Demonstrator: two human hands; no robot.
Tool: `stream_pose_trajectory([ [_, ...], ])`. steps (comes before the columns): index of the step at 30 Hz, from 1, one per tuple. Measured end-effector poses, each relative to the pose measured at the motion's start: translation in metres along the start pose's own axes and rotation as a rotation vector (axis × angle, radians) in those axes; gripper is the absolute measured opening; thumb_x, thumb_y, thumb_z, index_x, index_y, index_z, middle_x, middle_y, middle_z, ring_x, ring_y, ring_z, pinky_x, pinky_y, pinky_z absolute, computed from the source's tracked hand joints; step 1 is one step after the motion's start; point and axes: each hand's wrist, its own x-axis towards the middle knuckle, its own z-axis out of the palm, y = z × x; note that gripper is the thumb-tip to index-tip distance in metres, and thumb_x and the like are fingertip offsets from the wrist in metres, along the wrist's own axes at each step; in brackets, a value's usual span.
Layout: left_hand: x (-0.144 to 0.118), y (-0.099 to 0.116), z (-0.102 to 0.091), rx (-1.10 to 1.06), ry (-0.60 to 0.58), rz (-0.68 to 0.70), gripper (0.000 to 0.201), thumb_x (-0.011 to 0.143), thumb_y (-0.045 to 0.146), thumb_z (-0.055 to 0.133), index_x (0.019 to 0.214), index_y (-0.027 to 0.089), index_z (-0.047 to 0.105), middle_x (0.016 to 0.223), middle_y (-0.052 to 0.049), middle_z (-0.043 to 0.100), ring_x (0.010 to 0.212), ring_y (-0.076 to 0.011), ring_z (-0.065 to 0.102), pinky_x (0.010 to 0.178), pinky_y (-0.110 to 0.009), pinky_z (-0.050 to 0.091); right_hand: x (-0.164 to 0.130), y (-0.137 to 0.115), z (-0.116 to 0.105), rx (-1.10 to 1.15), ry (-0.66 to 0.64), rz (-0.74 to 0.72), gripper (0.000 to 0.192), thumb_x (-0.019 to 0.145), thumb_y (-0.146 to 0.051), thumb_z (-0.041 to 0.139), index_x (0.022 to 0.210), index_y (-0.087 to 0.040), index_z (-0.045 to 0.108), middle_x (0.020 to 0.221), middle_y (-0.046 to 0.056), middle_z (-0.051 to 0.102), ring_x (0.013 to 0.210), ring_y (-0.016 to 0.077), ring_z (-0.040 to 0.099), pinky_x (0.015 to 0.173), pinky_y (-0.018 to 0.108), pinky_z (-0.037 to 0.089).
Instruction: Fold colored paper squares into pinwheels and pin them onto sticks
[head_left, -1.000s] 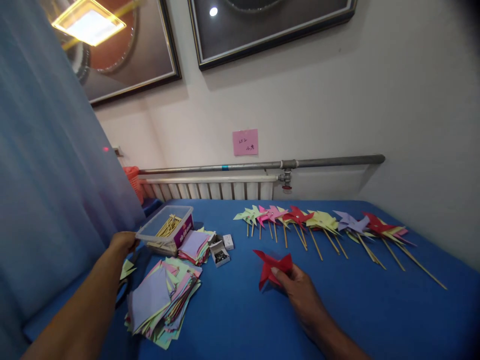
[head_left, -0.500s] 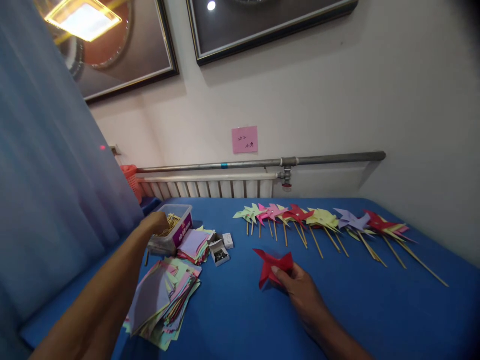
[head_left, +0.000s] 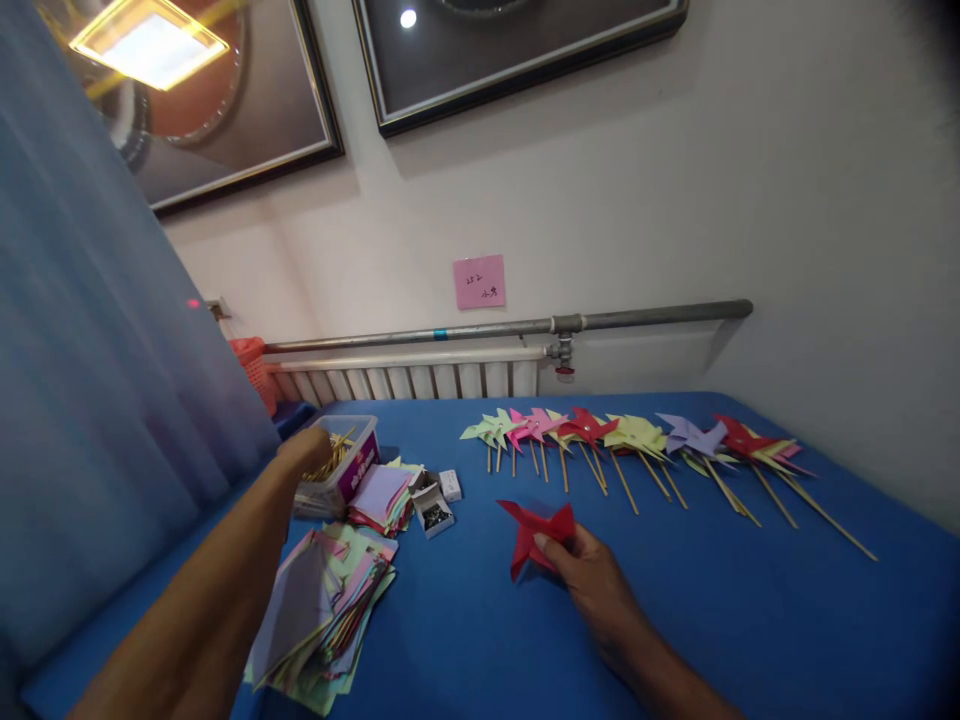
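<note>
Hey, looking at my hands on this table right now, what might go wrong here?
Your left hand is in the clear box of sticks, which sits near the table's edge; a nudge might tip it off. Your forearm hangs over the loose paper stack and may scatter it. The right hand pins the red pinwheel by one blade, so its folds may crease or slip open.
</note>
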Motion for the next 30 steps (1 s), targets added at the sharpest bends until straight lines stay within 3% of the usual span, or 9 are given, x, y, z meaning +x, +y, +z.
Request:
stream_pose_trajectory([
  [3,-0.001,0.001,-0.018,0.065,0.021,0.052,0.014,0.092,0.011,0.068,0.095,0.004,0.079,0.110,-0.022,0.081,0.123,-0.0438,0.073,0.103,-0.048,0.053,0.001,0.000,0.000,-0.001,-0.013,0.017,0.030,0.069,-0.043,0.094,0.088,-0.022,0.083,0.083,0.004,0.082,0.076,0.0250,0.073,0.075,0.039,0.060],
  [8,-0.024,0.022,-0.026,0.048,0.082,0.159,0.031,0.094,0.013,0.058,0.113,0.015,0.082,0.125,-0.020,0.081,0.126,-0.0356,0.072,0.102,-0.038,0.052,0.001,0.000,0.002,-0.004,0.018,0.028,0.035,0.065,-0.044,0.096,0.086,-0.021,0.082,0.082,0.004,0.082,0.077,0.0242,0.074,0.075,0.037,0.060],
  [10,-0.044,0.039,-0.012,-0.009,0.064,0.207,0.033,0.097,0.015,0.054,0.115,0.015,0.081,0.118,-0.015,0.083,0.116,-0.0294,0.075,0.093,-0.032,0.053,0.000,-0.002,0.003,0.039,0.016,0.039,0.036,0.063,-0.043,0.098,0.086,-0.021,0.081,0.082,0.003,0.081,0.077,0.0235,0.074,0.075,0.037,0.060],
  [13,-0.084,0.069,0.032,-0.118,-0.002,0.303,0.042,0.097,0.014,0.052,0.130,0.020,0.077,0.106,-0.006,0.084,0.098,-0.0201,0.076,0.082,-0.024,0.052,-0.003,-0.006,0.002,0.106,0.040,0.048,0.037,0.063,-0.041,0.100,0.086,-0.020,0.081,0.080,0.002,0.080,0.072,0.0208,0.071,0.071,0.035,0.058],
  [15,-0.114,0.086,0.068,-0.278,-0.158,0.383,0.043,0.103,0.015,0.049,0.136,0.021,0.074,0.100,-0.005,0.082,0.088,-0.0182,0.074,0.076,-0.024,0.049,-0.006,-0.008,0.000,0.142,0.052,0.047,0.038,0.064,-0.041,0.101,0.088,-0.020,0.081,0.078,0.002,0.079,0.069,0.0194,0.069,0.069,0.033,0.056],
  [18,-0.154,0.098,0.114,-0.210,-0.367,0.477,0.035,0.109,0.022,0.046,0.110,0.019,0.080,0.092,-0.005,0.080,0.085,-0.0181,0.071,0.070,-0.025,0.042,-0.008,-0.011,-0.003,0.158,0.045,0.037,0.036,0.067,-0.043,0.100,0.086,-0.019,0.080,0.074,0.001,0.076,0.065,0.0178,0.066,0.066,0.032,0.053],
  [20,-0.174,0.100,0.131,-0.113,-0.434,0.508,0.032,0.106,0.020,0.050,0.097,0.018,0.080,0.091,-0.008,0.080,0.087,-0.0202,0.072,0.071,-0.027,0.040,-0.008,-0.011,-0.004,0.166,0.060,0.027,0.037,0.066,-0.042,0.100,0.084,-0.019,0.078,0.073,0.001,0.075,0.064,0.0170,0.065,0.066,0.031,0.052],
  [25,-0.193,0.102,0.132,-0.147,-0.492,0.620,0.028,0.101,0.014,0.055,0.104,0.021,0.082,0.094,-0.007,0.082,0.089,-0.0206,0.074,0.074,-0.028,0.038,-0.007,-0.012,-0.003,0.134,0.055,0.034,0.040,0.064,-0.043,0.101,0.085,-0.019,0.077,0.074,0.000,0.075,0.064,0.0165,0.064,0.067,0.032,0.052],
  [30,-0.202,0.107,0.128,-0.210,-0.498,0.644,0.027,0.098,0.010,0.054,0.088,0.020,0.078,0.082,-0.003,0.077,0.078,-0.0175,0.068,0.068,-0.029,0.033,-0.008,-0.013,-0.002,0.082,0.045,0.035,0.039,0.064,-0.045,0.100,0.084,-0.019,0.077,0.068,-0.003,0.070,0.061,0.0148,0.058,0.064,0.030,0.047],
])
